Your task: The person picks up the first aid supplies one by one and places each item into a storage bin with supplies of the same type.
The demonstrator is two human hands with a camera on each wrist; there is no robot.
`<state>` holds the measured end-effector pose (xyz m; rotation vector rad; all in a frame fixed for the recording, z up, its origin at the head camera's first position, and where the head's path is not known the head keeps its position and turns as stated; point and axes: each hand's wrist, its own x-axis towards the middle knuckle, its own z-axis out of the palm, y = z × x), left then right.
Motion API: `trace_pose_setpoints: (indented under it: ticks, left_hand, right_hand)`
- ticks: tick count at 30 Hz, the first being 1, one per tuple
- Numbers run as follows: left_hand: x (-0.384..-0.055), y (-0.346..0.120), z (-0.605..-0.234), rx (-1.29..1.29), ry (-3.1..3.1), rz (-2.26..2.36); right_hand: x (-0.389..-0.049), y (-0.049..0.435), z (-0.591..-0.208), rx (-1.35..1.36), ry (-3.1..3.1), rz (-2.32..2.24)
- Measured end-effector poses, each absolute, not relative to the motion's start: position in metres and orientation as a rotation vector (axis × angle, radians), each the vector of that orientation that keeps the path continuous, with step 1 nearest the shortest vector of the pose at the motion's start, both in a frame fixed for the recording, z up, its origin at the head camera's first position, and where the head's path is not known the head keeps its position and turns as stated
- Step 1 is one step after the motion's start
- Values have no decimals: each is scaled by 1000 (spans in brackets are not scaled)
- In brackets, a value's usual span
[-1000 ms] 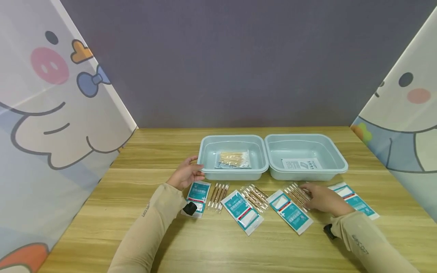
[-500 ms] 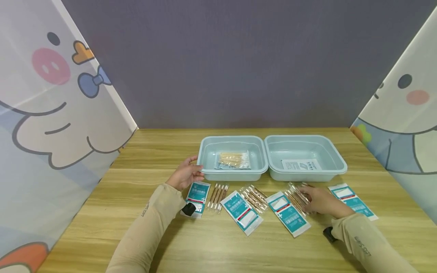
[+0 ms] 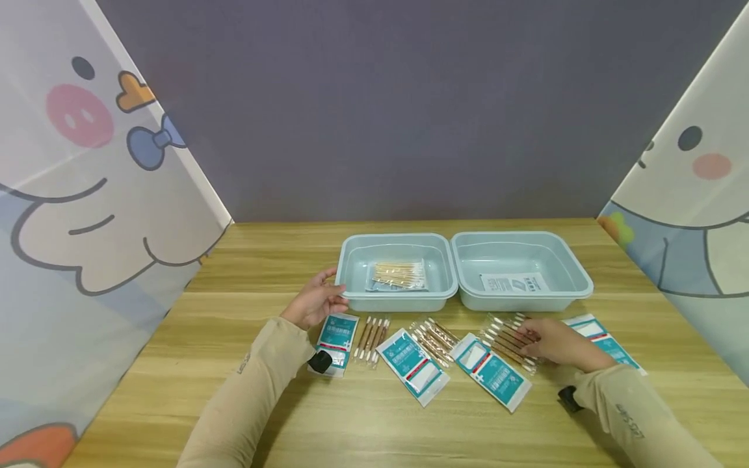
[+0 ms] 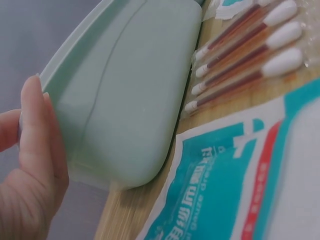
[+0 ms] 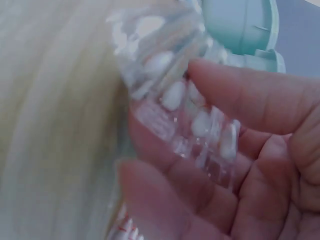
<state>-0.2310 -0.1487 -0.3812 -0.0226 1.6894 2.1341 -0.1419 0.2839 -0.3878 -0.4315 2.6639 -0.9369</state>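
Observation:
My left hand [image 3: 313, 302] grips the left rim of the left pale blue plastic tub [image 3: 398, 302], thumb over the edge and fingers against the outer wall. Between thumb and fingers, my right hand [image 3: 558, 343] pinches a clear packet of brown-stick cotton swabs [image 3: 504, 339]; the swabs' white tips show through the film in the right wrist view. This packet overlaps the upper edge of a teal-and-white gauze dressing packet [image 3: 491, 374]. Another gauze dressing packet [image 4: 195, 195] lies below the left tub, beside a second swab packet [image 4: 240, 55].
A packet of pale-stick swabs [image 3: 400, 275] lies inside the left tub. The right tub [image 3: 526, 301], side by side with it, holds a white printed packet [image 3: 515, 282]. More gauze packets [image 3: 413, 367] and a third swab packet [image 3: 434, 340] lie in the front row.
My right hand has taken hold of the swab packet and turned it, its left end now spread over the gauze packet, which shifted slightly down. The left hand stays on the tub rim.

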Motion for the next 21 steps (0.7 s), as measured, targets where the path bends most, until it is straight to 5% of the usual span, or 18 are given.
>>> trace_pose_setpoints:
  ticks: [21]
  left_hand:
    - [-233,-154,-381,11,1657,2121]
  right_hand:
    - [-153,256,-348,-511,2421,-1225]
